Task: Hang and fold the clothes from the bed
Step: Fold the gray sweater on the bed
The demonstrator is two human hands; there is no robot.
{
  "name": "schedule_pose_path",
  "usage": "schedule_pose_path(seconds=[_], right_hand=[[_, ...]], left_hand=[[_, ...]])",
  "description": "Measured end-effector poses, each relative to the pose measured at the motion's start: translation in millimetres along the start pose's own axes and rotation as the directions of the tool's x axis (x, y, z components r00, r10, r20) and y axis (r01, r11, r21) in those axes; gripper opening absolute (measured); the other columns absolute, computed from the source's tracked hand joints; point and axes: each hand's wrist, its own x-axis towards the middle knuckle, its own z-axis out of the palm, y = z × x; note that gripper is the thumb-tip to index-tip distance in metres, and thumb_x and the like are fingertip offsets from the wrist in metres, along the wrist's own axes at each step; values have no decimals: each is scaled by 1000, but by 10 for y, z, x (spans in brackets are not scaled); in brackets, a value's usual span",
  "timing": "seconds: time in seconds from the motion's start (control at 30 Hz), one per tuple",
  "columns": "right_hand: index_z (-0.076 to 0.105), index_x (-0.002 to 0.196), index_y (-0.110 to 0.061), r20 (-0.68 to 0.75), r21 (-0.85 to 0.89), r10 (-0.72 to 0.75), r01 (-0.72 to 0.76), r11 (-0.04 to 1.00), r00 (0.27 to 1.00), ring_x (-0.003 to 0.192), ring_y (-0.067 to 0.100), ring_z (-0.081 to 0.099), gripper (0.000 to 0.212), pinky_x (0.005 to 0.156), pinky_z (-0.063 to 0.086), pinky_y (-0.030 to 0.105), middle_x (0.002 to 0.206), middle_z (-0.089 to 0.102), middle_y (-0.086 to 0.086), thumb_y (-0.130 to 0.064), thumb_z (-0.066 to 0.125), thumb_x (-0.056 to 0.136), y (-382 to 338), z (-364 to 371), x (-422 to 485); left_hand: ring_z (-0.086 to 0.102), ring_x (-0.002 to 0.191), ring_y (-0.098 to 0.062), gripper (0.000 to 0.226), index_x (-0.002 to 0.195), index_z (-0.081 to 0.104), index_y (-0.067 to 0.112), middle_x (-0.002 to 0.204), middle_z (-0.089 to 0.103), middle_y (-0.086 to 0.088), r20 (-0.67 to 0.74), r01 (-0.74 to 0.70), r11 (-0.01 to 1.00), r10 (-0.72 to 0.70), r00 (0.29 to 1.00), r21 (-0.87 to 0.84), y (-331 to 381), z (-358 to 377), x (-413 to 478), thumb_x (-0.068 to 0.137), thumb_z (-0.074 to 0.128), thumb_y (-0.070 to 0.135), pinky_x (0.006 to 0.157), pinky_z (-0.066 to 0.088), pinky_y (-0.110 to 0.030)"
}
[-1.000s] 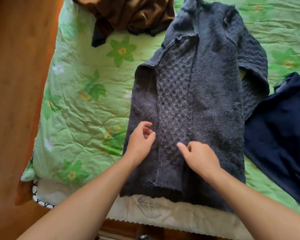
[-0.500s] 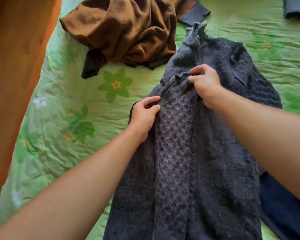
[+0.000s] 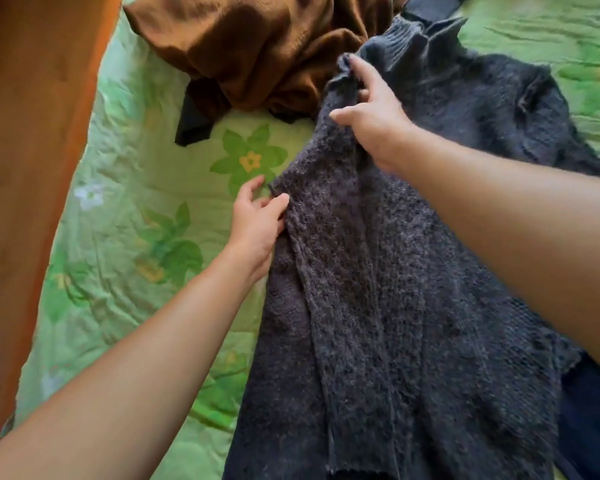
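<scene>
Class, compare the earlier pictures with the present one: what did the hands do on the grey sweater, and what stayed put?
Both hands moved from near the hem up the folded-in panel of the grey sweater. The right hand now grips the panel's top by the collar; the left hand pinches its left edge lower down. Sweater, brown garment and navy garment stayed on the bedspread.
</scene>
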Motion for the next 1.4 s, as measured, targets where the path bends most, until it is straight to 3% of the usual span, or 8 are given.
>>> schedule_pose_path(seconds=[0.13,0.43,0.7,0.83,1.0,1.17,1.27,1.4], right_hand=[[40,148,-31,-131,-1,108,-109,994,986,106,16,59,63,98,53,50,117,56,-1,-27,68,91,301,-73,-940],[47,87,-26,146,-496,617,-483,722,773,72,8,55,25,67,42,33,76,59,-6,-41,66,92,1188,7,-3520],[50,93,-28,-71,-177,502,-506,844,862,61,19,52,16,67,46,39,66,59,0,-15,58,90,1393,-348,-3789],[55,87,-27,-175,-200,446,-475,857,878,59,17,52,17,61,42,30,61,59,-3,-10,59,87,1498,-773,-3913],[51,96,-24,-53,-567,497,-436,699,866,89,32,64,19,72,44,37,83,67,3,-42,57,95,1812,-1078,-3946],[62,102,-18,-327,-589,77,-267,763,942,99,40,61,23,82,48,44,102,65,16,-39,61,94,1769,-1633,-3407],[50,133,-7,-466,-680,-19,-344,647,885,116,45,47,52,96,42,52,125,52,25,-36,65,92,1762,-2129,-2857],[59,123,-4,-445,-788,133,-458,412,885,122,42,43,48,101,37,48,131,53,23,-42,57,95,1792,-2519,-2396]], left_hand=[[64,78,-9,49,130,46,30,99,64,-5,-57,-77,989,85,995,129,-113,-56,-375,91,68,9,80,55,-31],[63,83,-5,34,109,57,36,101,64,7,196,-99,849,-5,981,518,-1054,-346,-1659,90,69,10,85,54,-26],[62,83,-18,26,101,70,27,93,68,-10,205,9,933,-88,975,359,-1047,-88,-1932,89,68,4,81,58,-50],[67,87,-19,29,107,67,24,102,65,-8,283,52,947,-147,948,316,-1108,147,-2161,94,62,-2,78,62,-42],[67,80,-22,39,125,56,37,100,59,1,301,-99,742,-143,943,663,-1331,271,-2201,89,66,25,82,60,-49],[52,76,-8,31,124,62,28,84,52,4,365,-397,475,163,916,785,-1245,466,-2249,93,62,25,77,40,-25],[53,74,-3,28,121,64,25,89,53,7,460,-487,508,188,868,711,-1200,794,-2329,94,61,19,78,40,-16],[57,84,-1,30,125,63,21,102,59,6,573,-555,542,157,804,631,-1262,1370,-2308,95,61,16,85,41,-11]])
